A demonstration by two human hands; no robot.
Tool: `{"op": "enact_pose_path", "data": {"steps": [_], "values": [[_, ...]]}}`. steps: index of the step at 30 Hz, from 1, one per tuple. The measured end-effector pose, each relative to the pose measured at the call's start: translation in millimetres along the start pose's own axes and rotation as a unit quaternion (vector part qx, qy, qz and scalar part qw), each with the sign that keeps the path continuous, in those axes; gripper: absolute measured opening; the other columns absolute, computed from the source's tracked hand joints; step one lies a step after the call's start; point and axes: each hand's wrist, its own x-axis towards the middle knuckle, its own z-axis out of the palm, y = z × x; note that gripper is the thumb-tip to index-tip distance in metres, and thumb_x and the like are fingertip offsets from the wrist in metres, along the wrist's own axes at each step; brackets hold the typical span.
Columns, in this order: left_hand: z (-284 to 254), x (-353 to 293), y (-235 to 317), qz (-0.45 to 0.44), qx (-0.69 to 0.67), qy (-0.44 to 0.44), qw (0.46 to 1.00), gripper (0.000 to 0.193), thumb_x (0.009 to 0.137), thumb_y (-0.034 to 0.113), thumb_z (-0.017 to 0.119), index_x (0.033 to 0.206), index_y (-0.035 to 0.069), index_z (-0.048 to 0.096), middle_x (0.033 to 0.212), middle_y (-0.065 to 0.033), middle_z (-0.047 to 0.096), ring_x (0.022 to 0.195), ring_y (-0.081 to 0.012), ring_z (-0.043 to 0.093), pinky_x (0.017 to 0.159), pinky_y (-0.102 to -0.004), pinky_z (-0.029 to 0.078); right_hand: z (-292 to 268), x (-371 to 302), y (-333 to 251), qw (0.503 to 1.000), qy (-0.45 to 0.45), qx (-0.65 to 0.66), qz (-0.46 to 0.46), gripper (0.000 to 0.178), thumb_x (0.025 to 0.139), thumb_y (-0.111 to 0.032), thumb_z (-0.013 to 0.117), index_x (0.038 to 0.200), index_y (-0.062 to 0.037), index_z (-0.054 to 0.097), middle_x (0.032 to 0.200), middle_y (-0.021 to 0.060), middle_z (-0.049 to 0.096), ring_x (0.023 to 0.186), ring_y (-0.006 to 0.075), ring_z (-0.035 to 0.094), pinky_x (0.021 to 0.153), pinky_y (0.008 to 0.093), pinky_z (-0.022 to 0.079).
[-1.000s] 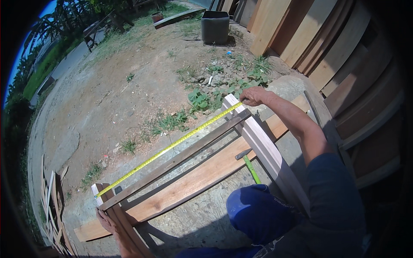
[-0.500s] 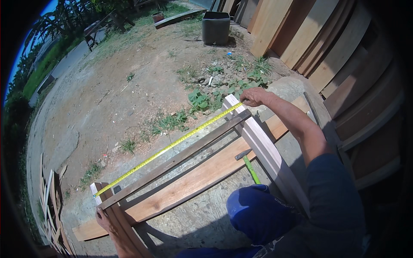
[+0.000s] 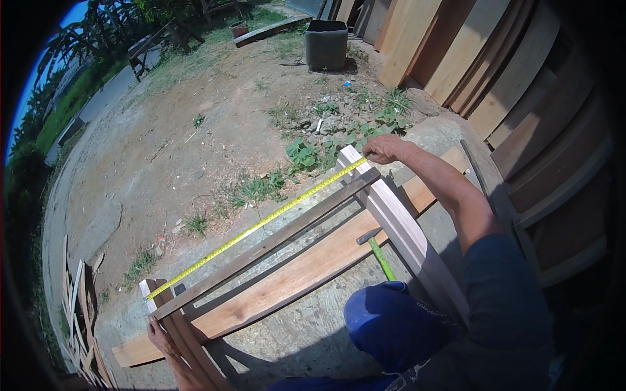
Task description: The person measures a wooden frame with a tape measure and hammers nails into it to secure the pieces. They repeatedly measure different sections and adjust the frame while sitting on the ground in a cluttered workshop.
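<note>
A yellow tape measure is stretched taut between two wooden beams. At its upper right end my right hand is closed on the tape, over the pale right beam. The tape's other end lies on the tip of the left beam. My left hand grips the outer side of that beam; its fingers are partly hidden. Nearer to me than the tape, a thin dark wooden strip spans both beams. A hammer with a green handle leans by the right beam.
A wide plank runs beneath the beams on the concrete. Several boards lean at the right, and thin offcuts are piled at the left. Weeds and a dark square container are farther off.
The picture has shifted very slightly. Both hands, the tape and the beams keep their places relative to one another.
</note>
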Motion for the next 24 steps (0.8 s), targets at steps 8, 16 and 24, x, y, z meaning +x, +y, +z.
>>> {"op": "enact_pose_path", "data": {"steps": [8,16,24], "values": [[6.9,-6.6,7.9,-0.007,0.005,-0.011,1.000,0.041,0.104,0.039,0.055,0.095,0.000,0.065,0.086,-0.0041,0.060,0.080,-0.0145,0.049,0.071,-0.0308,0.043,2.2,-1.4,1.2,1.000,0.000,0.006,0.000,0.023,0.088,-0.029,0.059,0.106,-0.0186,0.070,0.104,0.0115,0.068,0.102,0.0329,0.066,0.086,0.0462,0.053],[0.7,-1.0,4.2,-0.007,0.019,-0.011,1.000,0.043,0.104,0.041,0.053,0.096,0.000,0.065,0.087,-0.0040,0.060,0.080,-0.0147,0.048,0.071,-0.0314,0.042,-2.4,-2.1,-4.1,1.000,-0.003,-0.002,0.006,0.027,0.091,-0.029,0.058,0.113,-0.0190,0.070,0.111,0.0091,0.070,0.108,0.0306,0.066,0.090,0.0455,0.052],[29.6,-7.5,12.2,-0.040,0.031,-0.033,0.998,0.047,0.104,0.044,0.052,0.099,-0.001,0.065,0.088,-0.0056,0.061,0.080,-0.0161,0.050,0.069,-0.0333,0.044,3.6,-22.9,3.0,1.000,-0.006,0.002,0.021,0.024,0.092,-0.031,0.059,0.111,-0.0173,0.067,0.115,0.0124,0.064,0.111,0.0322,0.063,0.092,0.0464,0.051]]}}
